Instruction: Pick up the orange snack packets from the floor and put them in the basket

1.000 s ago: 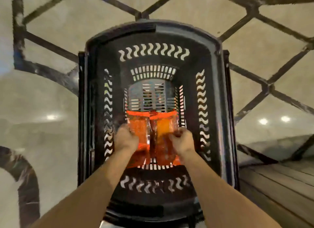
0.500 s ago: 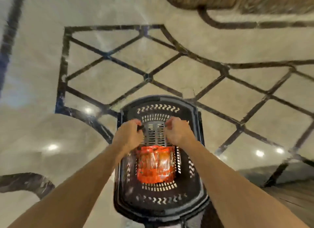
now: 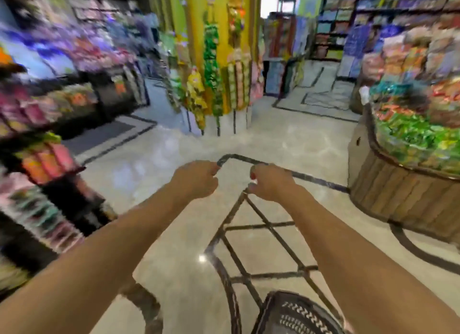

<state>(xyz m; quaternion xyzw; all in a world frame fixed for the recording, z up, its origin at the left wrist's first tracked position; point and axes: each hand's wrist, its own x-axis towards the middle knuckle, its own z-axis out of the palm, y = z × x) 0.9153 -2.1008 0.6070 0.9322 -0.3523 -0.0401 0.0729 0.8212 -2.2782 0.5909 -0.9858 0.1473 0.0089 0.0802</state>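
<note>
Black basket (image 3: 296, 313) on floor (image 3: 174, 271), well below left hand (image 3: 196, 181), right hand (image 3: 270, 183)

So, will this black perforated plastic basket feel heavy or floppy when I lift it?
Probably light: the black perforated plastic basket has walls full of slots. Likely stiff, since its rim shows a firm curve. It may swing, because the left hand and right hand seem to grip only a thin dark handle bar.
</note>
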